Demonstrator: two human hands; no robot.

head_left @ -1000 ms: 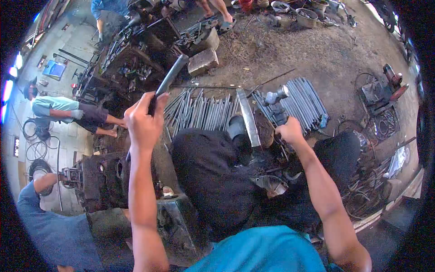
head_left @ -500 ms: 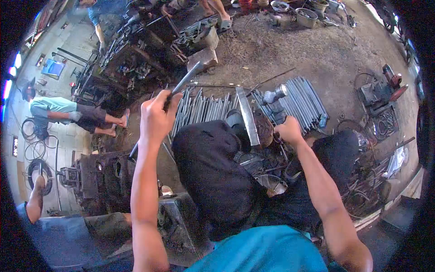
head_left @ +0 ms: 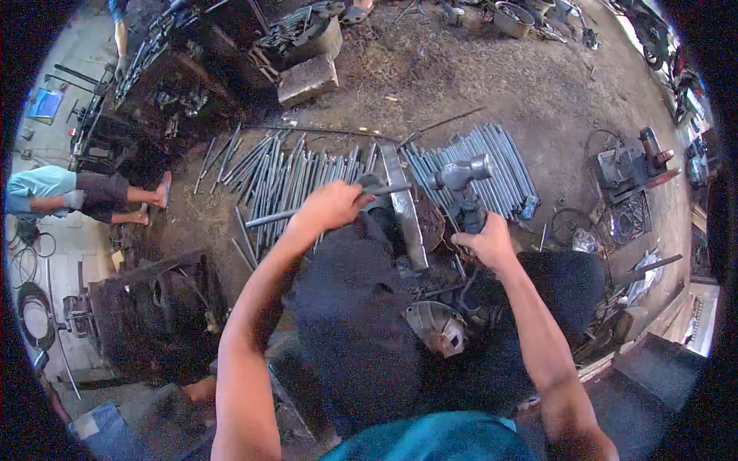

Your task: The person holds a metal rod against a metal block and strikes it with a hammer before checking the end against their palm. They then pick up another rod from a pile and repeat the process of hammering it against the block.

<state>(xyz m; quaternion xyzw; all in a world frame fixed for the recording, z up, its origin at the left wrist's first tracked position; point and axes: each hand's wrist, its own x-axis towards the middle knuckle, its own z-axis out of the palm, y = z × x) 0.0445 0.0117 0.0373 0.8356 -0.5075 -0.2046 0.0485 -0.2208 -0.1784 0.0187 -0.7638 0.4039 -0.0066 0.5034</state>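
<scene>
My left hand [head_left: 332, 207] is closed around a grey metal rod [head_left: 270, 219], which lies almost level across the view. The rod's right end overlaps a long, bright-topped steel bar [head_left: 409, 228] between my knees. In my right hand [head_left: 490, 244] is a hammer [head_left: 463, 174], gripped by its dark handle, its head raised just right of the bar. Beyond my hands, many loose rods [head_left: 269, 165] are spread on the ground at the left. A neater row of rods [head_left: 503, 157] lies behind the hammer.
A concrete block [head_left: 308, 80] and a cluttered workbench [head_left: 192, 84] stand at the far left. A person [head_left: 92, 190] is at the left edge. A machine with a red part [head_left: 653, 157] sits at the right. Near my left arm is a dark rusty metal block [head_left: 146, 315].
My left hand has come down and right, turning the rod from steeply upright to nearly level over the steel bar. The hammer has shifted slightly. My view has swung rightward.
</scene>
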